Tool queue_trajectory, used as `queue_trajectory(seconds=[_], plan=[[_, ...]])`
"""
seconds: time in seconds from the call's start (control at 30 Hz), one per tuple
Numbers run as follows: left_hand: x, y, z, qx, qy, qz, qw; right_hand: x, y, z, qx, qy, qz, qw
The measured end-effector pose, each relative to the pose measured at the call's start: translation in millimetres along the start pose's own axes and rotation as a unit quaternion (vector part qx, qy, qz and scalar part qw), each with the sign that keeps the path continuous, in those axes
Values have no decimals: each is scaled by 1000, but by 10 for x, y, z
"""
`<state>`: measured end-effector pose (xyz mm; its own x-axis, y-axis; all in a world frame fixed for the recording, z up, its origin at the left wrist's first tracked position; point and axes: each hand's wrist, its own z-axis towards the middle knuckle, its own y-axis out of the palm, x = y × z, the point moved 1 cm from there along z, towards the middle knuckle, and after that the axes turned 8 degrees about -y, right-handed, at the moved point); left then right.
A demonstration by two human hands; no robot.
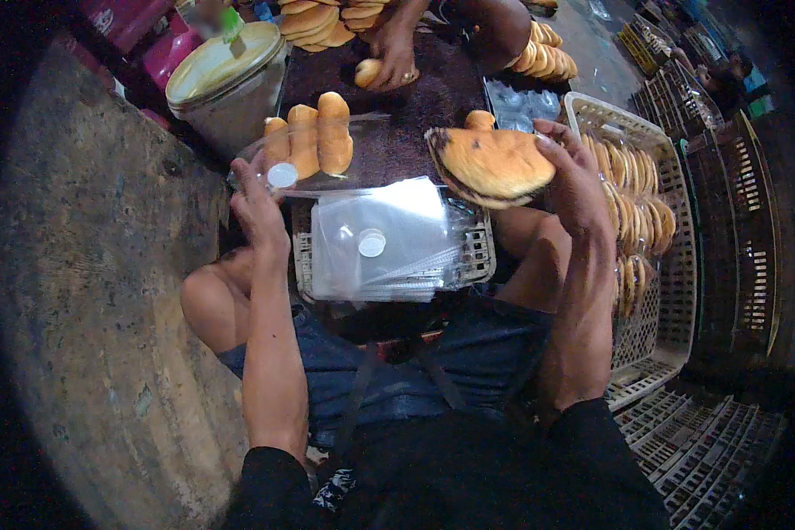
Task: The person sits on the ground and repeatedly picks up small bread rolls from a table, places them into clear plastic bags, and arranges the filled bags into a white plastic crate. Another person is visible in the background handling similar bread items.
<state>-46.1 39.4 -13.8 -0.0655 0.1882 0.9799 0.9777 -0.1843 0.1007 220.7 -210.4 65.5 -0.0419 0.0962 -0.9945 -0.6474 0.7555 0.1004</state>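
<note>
My right hand (573, 172) grips the right end of a folded bread (497, 162) with dark filling showing along its edge. On the left, a clear plastic bag (282, 176) with a white round label hangs from my left hand (262, 202). Between my hands and over my lap lies a stack of clear plastic bags (377, 245) on a plastic basket (480, 252). Several bread rolls (334, 136) stand side by side on the dark table (384, 156), partly behind the held bag. Another small roll (480, 120) shows just behind the folded bread.
Across the table a co-worker's hand (394, 63) holds a roll (368, 71). Flat breads (311, 26) are piled at the far edge, near a lidded bucket (228, 73). To my right stands a crate (682, 265) with bagged breads (636, 212); further crates (755, 232) lie beyond it.
</note>
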Motion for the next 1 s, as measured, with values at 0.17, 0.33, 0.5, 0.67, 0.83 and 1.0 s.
queue_trajectory(seconds=[0.17, 0.33, 0.5, 0.67, 0.83, 1.0], plan=[[75, 437, -310, -84, -3, -63, 994, -37, 325, -64, -39, -19, -37, 998], [53, 681, -864, -188, 6, -149, 971, 170, 745, -172, -43, -61, 1, 997], [-57, 696, -1045, -180, -183, -300, 919, 4, 1054, -559, 36, -196, -37, 979], [-257, 472, -762, -201, -251, -347, 881, -191, 1265, -815, 10, -490, -391, 779], [157, 752, -1183, -301, 5, -29, 953, -283, 1031, -906, -93, -373, -539, 750], [-317, 792, -921, -348, -5, 549, 760, -701, -467, -1168, 179, -283, -577, 745]])
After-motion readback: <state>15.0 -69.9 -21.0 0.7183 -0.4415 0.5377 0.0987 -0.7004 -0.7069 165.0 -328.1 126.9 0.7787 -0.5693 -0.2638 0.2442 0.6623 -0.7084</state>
